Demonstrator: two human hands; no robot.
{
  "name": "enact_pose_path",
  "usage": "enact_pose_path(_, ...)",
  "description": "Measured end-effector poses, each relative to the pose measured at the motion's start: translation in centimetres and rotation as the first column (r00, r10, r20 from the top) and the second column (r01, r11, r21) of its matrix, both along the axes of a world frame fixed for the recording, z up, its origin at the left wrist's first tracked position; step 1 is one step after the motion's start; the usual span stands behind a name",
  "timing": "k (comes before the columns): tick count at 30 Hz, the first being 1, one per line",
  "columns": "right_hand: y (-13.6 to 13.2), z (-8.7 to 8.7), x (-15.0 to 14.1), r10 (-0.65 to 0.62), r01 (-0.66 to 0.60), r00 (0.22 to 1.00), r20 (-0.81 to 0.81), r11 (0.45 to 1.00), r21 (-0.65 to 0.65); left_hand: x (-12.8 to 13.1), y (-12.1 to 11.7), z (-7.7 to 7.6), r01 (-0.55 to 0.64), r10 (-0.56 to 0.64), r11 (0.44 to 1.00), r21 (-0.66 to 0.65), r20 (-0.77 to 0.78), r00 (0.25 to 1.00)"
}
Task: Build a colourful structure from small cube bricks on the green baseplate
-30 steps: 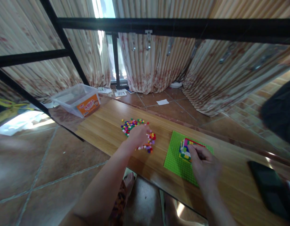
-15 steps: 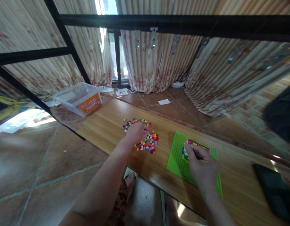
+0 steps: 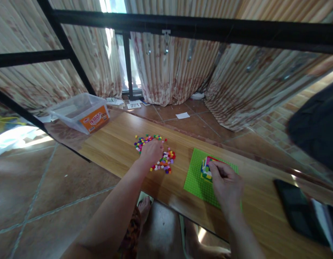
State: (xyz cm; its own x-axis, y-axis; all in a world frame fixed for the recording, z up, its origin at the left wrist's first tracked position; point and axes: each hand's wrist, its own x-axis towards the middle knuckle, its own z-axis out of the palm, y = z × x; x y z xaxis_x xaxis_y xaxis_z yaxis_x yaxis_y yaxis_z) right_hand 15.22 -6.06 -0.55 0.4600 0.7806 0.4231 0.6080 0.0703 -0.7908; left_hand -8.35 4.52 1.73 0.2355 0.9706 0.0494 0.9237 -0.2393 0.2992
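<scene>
My left hand point(image 3: 151, 151) reaches down into a spread of small coloured toy bricks point(image 3: 168, 158). Its fingers are curled together, and whatever lies between the tips is hidden. On the right, a green baseplate point(image 3: 192, 177) carries a low multicoloured brick structure point(image 3: 205, 172) with yellow, blue, white and red pieces. Over this structure is my right hand point(image 3: 229, 181), thumb and forefinger pinched at its top edge. A brick between those fingertips, if any, is too small to make out. The hand covers part of the structure and plate.
The wooden bench top point(image 3: 123, 136) runs across the view. A clear plastic bin point(image 3: 71, 111) with an orange label stands at its left end. A dark tablet-like object point(image 3: 296, 208) lies at the right. Black metal bars point(image 3: 166, 21) cross in front of striped curtains point(image 3: 171, 72).
The whole view has shifted, so bench and objects appear further left. Both hands stay in about the same places, left at the loose bricks and right at the structure.
</scene>
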Motion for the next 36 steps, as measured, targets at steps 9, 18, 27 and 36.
enact_pose_path(9,-0.6,1.2,1.3,0.065,-0.059,0.984,-0.168,0.998,0.037,4.2,-1.2,0.6,0.259,-0.015,0.944,-0.204,0.758,0.653)
enact_pose_path(18,-1.6,1.0,-0.4,0.260,-0.264,0.961,-0.092,0.964,-0.042,8.8,-4.5,1.1,0.537,0.393,0.696,-0.476,0.879,0.271)
enact_pose_path(27,-1.1,1.7,-1.4,0.284,-0.303,0.840,-0.461,0.952,0.035,9.0,-4.8,1.1,0.563,0.345,0.723,-0.400,0.915,0.208)
enact_pose_path(36,-1.5,0.9,-2.5,0.295,-0.319,0.901,-0.318,0.947,-0.024,6.9,-3.0,1.4,0.486,0.343,0.791,-0.370,0.928,0.148)
